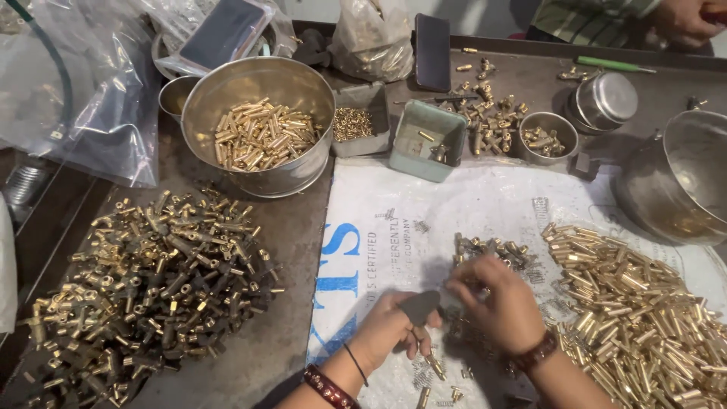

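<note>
The tabletop [295, 250] was dark, worn metal with a raised rim along the far edge. At far left, clear plastic bags [83, 91] lay over the corner, cut off by the frame. Below them sat a heap of brass fittings with dark handles [151, 288]. A steel bowl [257, 125] behind the heap held brass tubes. A white printed sack [424, 227] covered the middle of the tabletop.

The left hand [386, 329] rested on the sack, its grip clenched on a dark handle part [419, 307] with a brass stem below it. The right hand [500, 303] lay just beside it, fingers curled down onto small brass pieces [492, 248]; whether its grip held anything could not be told. Both forearms were cut off at the lower edge.

To the right, a pile of brass tubes [644, 318] spread over the sack and ran out of frame. A green tray [428, 140], a small steel cup [549, 136] and a large steel pot [674, 178] stood behind. Another person's hand [685, 21] showed at top right, mostly cut off. The room beyond was not visible.
</note>
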